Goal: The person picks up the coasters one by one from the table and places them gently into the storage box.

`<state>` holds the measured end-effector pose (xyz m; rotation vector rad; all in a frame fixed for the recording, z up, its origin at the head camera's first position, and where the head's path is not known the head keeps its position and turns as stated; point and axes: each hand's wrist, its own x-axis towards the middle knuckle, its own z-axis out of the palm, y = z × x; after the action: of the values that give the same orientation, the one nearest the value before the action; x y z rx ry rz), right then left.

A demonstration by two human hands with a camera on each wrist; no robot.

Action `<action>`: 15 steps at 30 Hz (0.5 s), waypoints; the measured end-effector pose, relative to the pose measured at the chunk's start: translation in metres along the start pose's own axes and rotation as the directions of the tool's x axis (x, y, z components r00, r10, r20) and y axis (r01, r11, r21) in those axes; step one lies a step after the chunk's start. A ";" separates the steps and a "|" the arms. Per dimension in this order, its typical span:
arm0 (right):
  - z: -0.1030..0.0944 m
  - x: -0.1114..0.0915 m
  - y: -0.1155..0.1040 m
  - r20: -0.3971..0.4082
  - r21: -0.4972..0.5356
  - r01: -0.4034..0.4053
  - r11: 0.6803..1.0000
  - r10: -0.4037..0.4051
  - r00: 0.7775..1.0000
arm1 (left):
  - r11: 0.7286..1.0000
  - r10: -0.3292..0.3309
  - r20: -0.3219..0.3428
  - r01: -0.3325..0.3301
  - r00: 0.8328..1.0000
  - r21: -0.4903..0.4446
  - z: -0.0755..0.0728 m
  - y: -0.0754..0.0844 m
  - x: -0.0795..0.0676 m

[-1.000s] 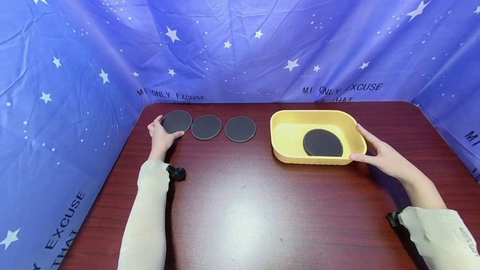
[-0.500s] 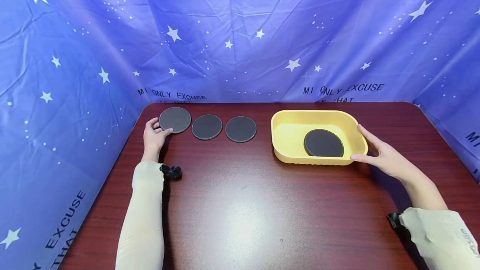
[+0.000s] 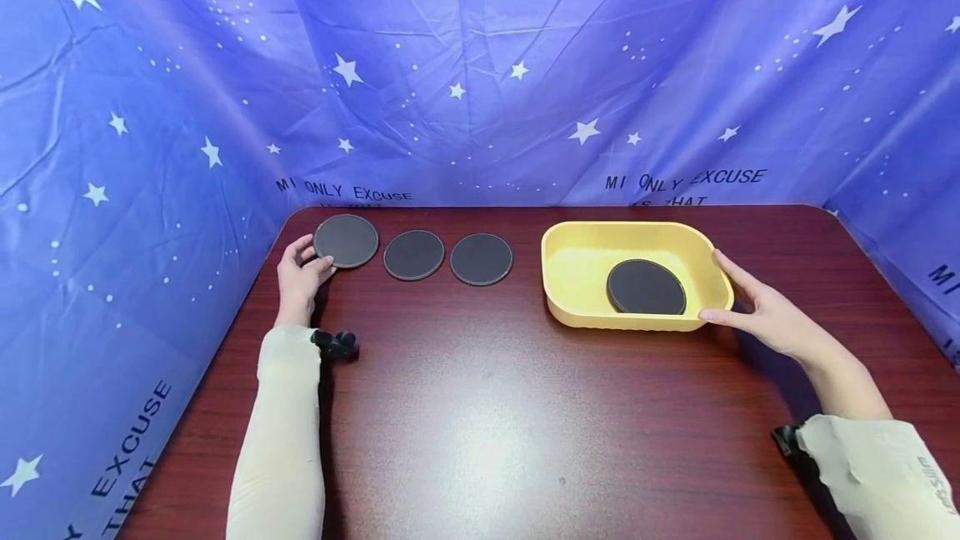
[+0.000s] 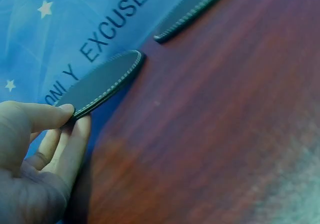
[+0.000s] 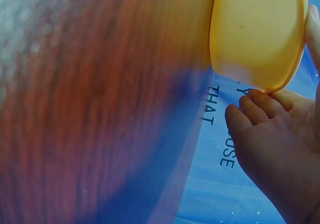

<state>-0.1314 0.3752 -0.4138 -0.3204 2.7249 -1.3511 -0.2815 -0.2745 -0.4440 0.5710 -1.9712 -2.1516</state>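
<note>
My left hand [image 3: 298, 283] pinches the near-left edge of a round black coaster [image 3: 347, 241] at the back left of the table. In the left wrist view the thumb lies on top of this light-stitched coaster [image 4: 102, 83] and the fingers sit beneath; it is tilted. Two like coasters, a middle one [image 3: 414, 255] and a right one [image 3: 482, 258], lie flat in a row beside it. At the right my right hand [image 3: 776, 317] holds the end of a yellow plastic basin [image 3: 573, 273], thumb at the near corner, fingers along the outer wall. Inside lies another black coaster [image 3: 646, 287].
Everything stands on a dark red wood-grain table [image 3: 480, 407] with rounded back corners. A blue curtain [image 3: 465, 107] with white stars and lettering hangs behind and along the sides. Black wrist straps, the left one [image 3: 335, 345] included, sit at the sleeve cuffs.
My left hand has drawn the coaster a little to the left, away from the middle coaster, and tilted it. My right hand and the basin have stayed in place.
</note>
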 end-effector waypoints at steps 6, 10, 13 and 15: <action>0.000 0.000 0.001 0.000 0.002 0.002 1.000 -0.002 1.000 | 0.995 -0.058 -0.020 0.056 0.998 -0.083 -0.006 0.004 -0.003; 0.000 0.001 0.002 -0.002 0.007 0.013 1.000 -0.013 1.000 | 0.991 -0.081 -0.017 0.079 0.997 -0.113 -0.007 0.007 -0.007; 0.000 0.001 0.002 0.002 0.008 0.022 1.000 -0.022 1.000 | 0.988 -0.091 0.000 0.091 0.996 -0.125 -0.007 0.009 -0.010; 0.000 0.000 0.001 0.002 0.009 0.018 1.000 -0.018 1.000 | 0.987 -0.090 0.017 0.091 0.996 -0.133 -0.006 0.011 -0.012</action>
<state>-0.1321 0.3762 -0.4147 -0.3455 2.7202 -1.3664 -0.2700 -0.2767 -0.4317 0.6397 -1.8218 -2.3234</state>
